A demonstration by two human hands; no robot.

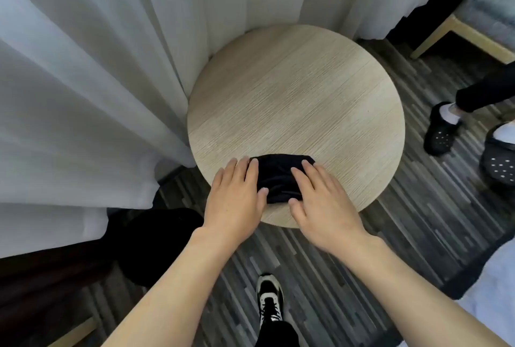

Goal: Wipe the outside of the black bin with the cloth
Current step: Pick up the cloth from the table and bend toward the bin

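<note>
A folded black cloth (280, 176) lies on the near edge of a round light-wood table (301, 101). My left hand (237, 196) rests flat against the cloth's left side, with its thumb touching the fabric. My right hand (323, 201) lies flat over the cloth's right side, with fingers spread and fingertips on it. Neither hand has closed around the cloth. The black bin (150, 249) stands on the floor to the lower left of the table, partly hidden by my left forearm and the curtain.
White curtains (83, 82) hang close to the table's left and back. My own sneaker (269, 299) is on the striped dark floor. Another person's leg and dark clogs (443, 129) stand at the right. A wooden chair (459, 37) is at the back right.
</note>
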